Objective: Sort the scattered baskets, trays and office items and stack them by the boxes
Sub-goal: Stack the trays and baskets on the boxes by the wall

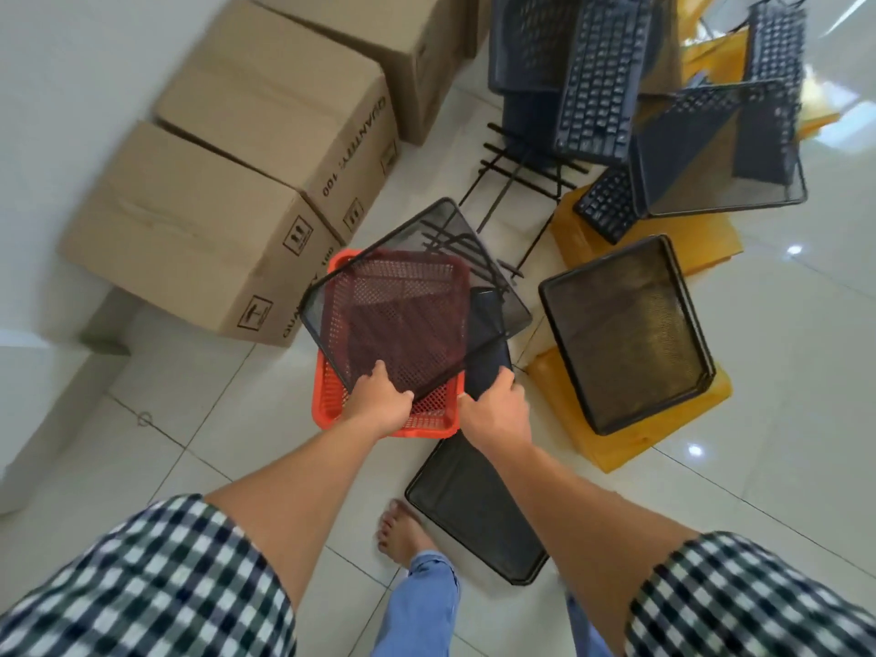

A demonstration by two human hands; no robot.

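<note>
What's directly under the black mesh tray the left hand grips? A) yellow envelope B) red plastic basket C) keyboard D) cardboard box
B: the red plastic basket shows through the mesh tray that the left hand grips at its near edge.

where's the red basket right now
In the head view, the red basket sits on the floor at centre, just right of the nearest box, partly under the mesh tray held above it.

Bright daylight, white glare spots on the floor right of the right hand, soft shadow by boxes beyond the left hand, mesh tray and dark panel they grip fairly sharp, checked sleeves behind motion-blurred, edges bowed.
</note>
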